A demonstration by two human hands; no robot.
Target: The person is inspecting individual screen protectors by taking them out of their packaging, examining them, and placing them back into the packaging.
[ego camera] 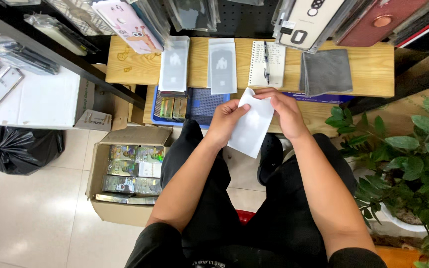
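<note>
White sleeve [250, 130] — flat, rectangular, plain — is held above the lap, in front of the wooden shelf [368, 74]. Left hand [225, 120] pinches its left edge; right hand [285, 111] grips the top corner. On the shelf: 2 translucent grey pouches [223, 64], a spiral notepad [266, 63], a grey cloth [326, 71]. Below left — an open cardboard box [125, 173] of shiny flat packs

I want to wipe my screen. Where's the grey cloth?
In the head view, the grey cloth lies on the wooden shelf, right side, beside the spiral notepad.
</note>
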